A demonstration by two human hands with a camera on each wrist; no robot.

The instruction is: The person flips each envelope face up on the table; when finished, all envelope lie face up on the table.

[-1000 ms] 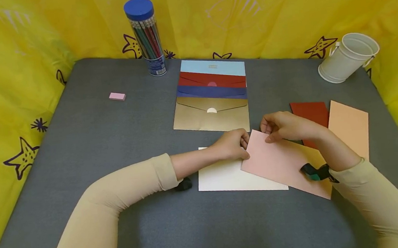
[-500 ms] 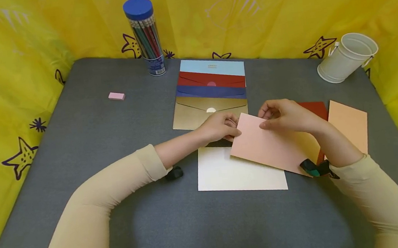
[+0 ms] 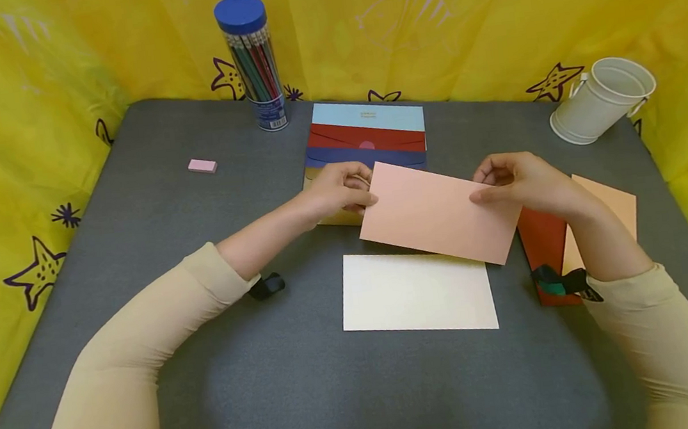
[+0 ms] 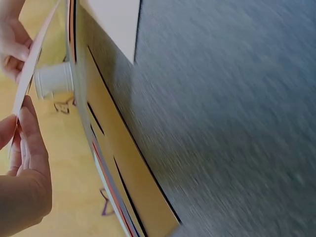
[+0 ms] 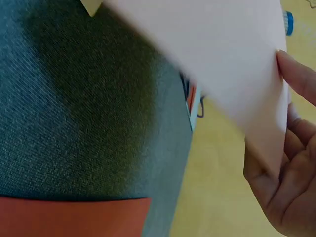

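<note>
A plain pink envelope [image 3: 438, 211] is held up off the table between both hands, tilted, its right end lower. My left hand [image 3: 338, 190] pinches its left edge between thumb and fingers. The right hand [image 3: 520, 182] pinches its upper edge near the right end, thumb on the near face, as the right wrist view also shows. Below it on the table lies a white envelope [image 3: 418, 294]. Behind it is a fanned stack of envelopes: light blue [image 3: 365, 113], red [image 3: 336, 137], blue [image 3: 345, 162] and gold [image 3: 341, 220], the gold one partly covered by my left hand and the pink envelope.
On the right lie a red envelope [image 3: 544, 239] and a peach envelope [image 3: 613, 203], partly behind the right arm. A white metal bucket [image 3: 585, 116] stands at the back right. A tube of pencils [image 3: 256, 70] and a pink eraser [image 3: 202, 166] are at the back left.
Both hands have lifted the pink envelope off the white one and carried it up and to the left, towards the stack. The right hand's grip now sits nearer the envelope's right end.
</note>
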